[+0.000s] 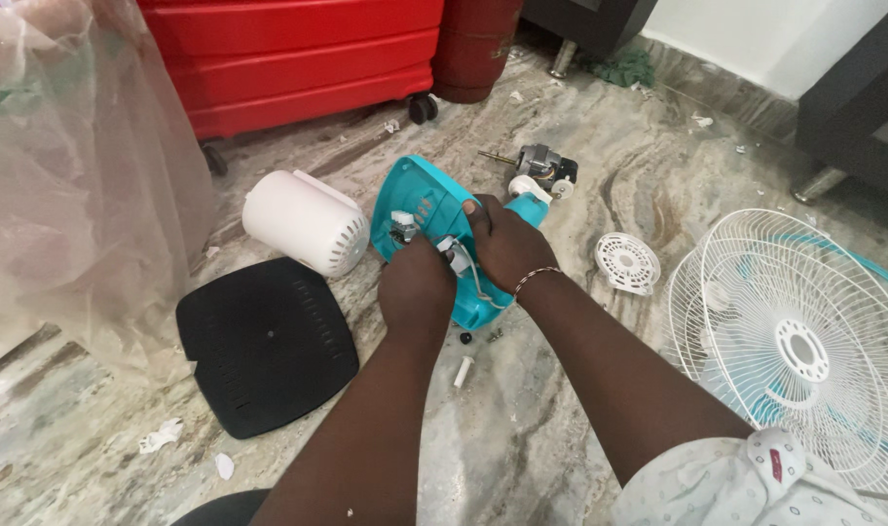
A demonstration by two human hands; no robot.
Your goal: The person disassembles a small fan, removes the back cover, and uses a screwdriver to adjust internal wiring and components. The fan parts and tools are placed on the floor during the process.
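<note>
Covering the teal fan housing (pixel 420 209), both hands' fingers (pixel 475 209) hide its wiring.

1. Plastic bag (pixel 69 166): you have one large bag of thin, see-through film at the left edge of the view, well apart from your left hand (pixel 417 282). It is crumpled and slumped, and faintly pink. Pale and greenish shapes show through it, but its contents cannot be told. Its lower edge rests on the floor just beside the black panel (pixel 267 343).
2. Tag (pixel 775 465): you have one small red rectangular tag on the pale patterned sleeve (pixel 736 487) of your right arm, at the lower right. It stands upright on the cloth and is too small to make out further.
</note>
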